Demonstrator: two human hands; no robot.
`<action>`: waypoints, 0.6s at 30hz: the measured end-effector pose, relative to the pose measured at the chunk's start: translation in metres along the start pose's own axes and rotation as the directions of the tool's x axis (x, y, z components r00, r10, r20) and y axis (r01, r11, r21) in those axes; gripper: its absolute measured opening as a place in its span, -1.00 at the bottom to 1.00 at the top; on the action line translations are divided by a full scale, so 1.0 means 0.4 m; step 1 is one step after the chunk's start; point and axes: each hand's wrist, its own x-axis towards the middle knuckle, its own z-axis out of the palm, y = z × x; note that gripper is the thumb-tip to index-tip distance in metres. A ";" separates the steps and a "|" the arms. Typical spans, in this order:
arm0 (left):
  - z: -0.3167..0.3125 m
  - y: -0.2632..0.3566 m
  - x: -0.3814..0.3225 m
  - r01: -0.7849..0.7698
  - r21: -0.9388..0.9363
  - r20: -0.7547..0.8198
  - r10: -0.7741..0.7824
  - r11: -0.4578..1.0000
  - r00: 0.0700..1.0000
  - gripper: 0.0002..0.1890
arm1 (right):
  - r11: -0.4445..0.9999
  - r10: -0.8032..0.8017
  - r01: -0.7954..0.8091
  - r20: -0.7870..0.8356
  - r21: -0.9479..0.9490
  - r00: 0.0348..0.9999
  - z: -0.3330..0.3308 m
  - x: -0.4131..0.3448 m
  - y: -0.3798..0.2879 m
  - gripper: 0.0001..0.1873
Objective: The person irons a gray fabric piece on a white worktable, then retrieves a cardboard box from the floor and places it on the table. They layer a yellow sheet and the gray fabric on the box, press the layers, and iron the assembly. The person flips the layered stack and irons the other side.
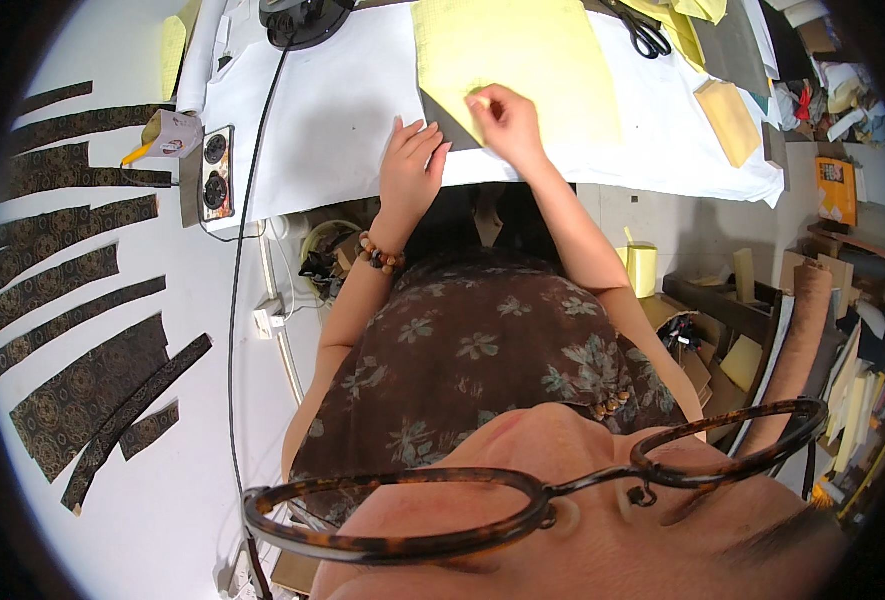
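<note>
A yellow sheet with a printed grid [532, 52], looking like adhesive backing paper, lies on the white-covered worktable [322, 142]. My right hand [508, 126] pinches the sheet's near left corner between thumb and fingers and holds it up. Below that corner shows a triangle of dark grey material [448, 120]. My left hand [415, 161] is just left of the triangle, palm down, with its fingers spread over the white cover and nothing held. Whether its fingertips press on the dark material, I cannot tell.
Black-handled scissors [646, 37] and a yellow foam block [727, 124] lie to the right. A black device base [304, 19] trails a black cable [251, 165] past a socket panel [217, 176]. Patterned dark fabric strips [97, 390] hang at the left.
</note>
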 end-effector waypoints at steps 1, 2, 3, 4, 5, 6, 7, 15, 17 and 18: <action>-0.006 0.005 -0.006 -0.011 0.022 -0.005 0.011 1.000 1.000 -0.83 | 0.995 0.088 -0.087 -0.032 0.051 0.996 -0.016 0.008 0.021 -0.85; -0.012 0.009 -0.012 -0.022 0.045 -0.010 0.022 0.999 1.000 -0.83 | 0.980 0.159 -0.146 -0.091 0.136 0.983 -0.033 0.018 0.056 -0.84; -0.018 0.012 -0.016 -0.034 0.068 -0.014 0.035 0.997 0.999 -0.83 | 0.954 0.233 -0.197 -0.145 0.224 0.962 -0.053 0.025 0.088 -0.83; -0.025 0.016 -0.020 -0.033 0.080 -0.015 0.035 0.996 0.999 -0.83 | 0.930 0.256 -0.191 -0.178 0.314 0.950 -0.073 0.029 0.096 -0.82; -0.031 0.020 -0.025 -0.034 0.092 -0.015 0.035 0.995 0.999 -0.84 | 0.933 0.302 -0.252 -0.178 0.257 0.936 -0.095 0.032 0.104 -0.79; -0.033 0.023 -0.026 -0.035 0.100 -0.013 0.037 0.994 0.999 -0.84 | 0.953 0.275 -0.240 -0.200 0.184 0.940 -0.101 0.033 0.098 -0.78; -0.035 0.021 -0.024 0.019 0.035 -0.012 -0.019 0.999 1.000 -0.84 | 0.968 0.247 -0.228 -0.221 0.109 0.943 -0.106 0.033 0.093 -0.76; -0.016 -0.073 0.171 0.418 -0.541 -0.114 -0.556 0.730 0.823 -0.70 | 0.982 0.191 -0.190 -0.102 0.018 0.976 -0.107 0.021 0.056 -0.73; -0.003 -0.104 0.249 0.514 -0.710 0.219 -0.542 0.482 0.811 -0.58 | 0.984 0.178 -0.177 -0.063 0.024 0.982 -0.108 0.025 0.070 -0.74; 0.013 -0.115 0.286 0.566 -0.752 0.383 -0.475 0.338 0.792 -0.51 | 0.986 0.169 -0.169 -0.048 0.015 0.984 -0.115 0.031 0.093 -0.74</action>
